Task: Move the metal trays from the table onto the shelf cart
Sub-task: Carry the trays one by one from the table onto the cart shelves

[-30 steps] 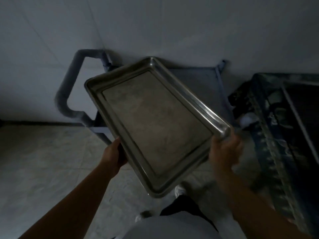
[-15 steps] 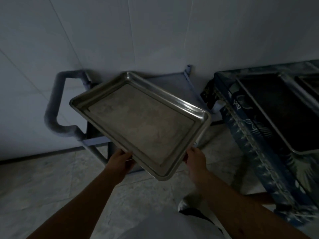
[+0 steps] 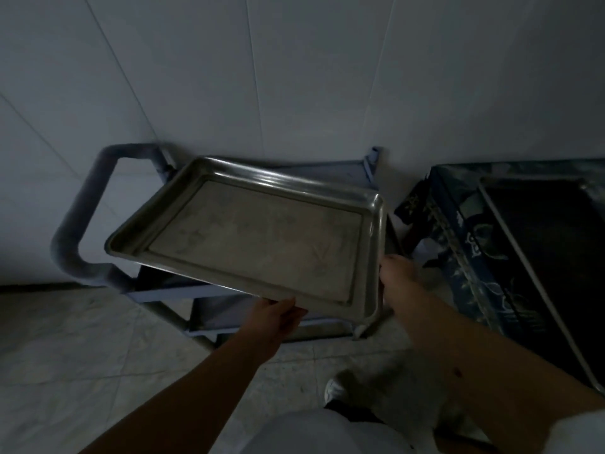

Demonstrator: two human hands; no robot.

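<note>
We held a rectangular metal tray (image 3: 255, 237) in the air over the top shelf of the shelf cart (image 3: 163, 293), its long side running left to right and its near edge tipped slightly lower toward us. The tray was dull brushed steel with rounded corners, a raised rolled rim that caught a streak of light along the far edge, and a flat, scuffed floor set off by a shallow pressed step. Our left hand (image 3: 278, 317) came up under the near long edge, its grip closed on the rim with the thumb lying along the edge; our right hand (image 3: 397, 273) closed its grip on the near right corner, fingers mostly hidden beneath the tray. The cart was blue-grey painted metal with a thick tubular handle (image 3: 82, 217) looping out on the left, flat shelf edges and round legs, and it stood against a smooth, pale panelled wall (image 3: 294, 77). A lower shelf showed under the tray, near our left hand. To the right, close beside the cart, stood the bench (image 3: 458, 244), draped in a dark blue patterned cloth, and on it lay a second tray (image 3: 540, 257), very dark inside with a thin bright rim. The floor (image 3: 65, 355) was pale, marbled tile, open on the left; one light shoe (image 3: 337, 388) showed near the bottom.
</note>
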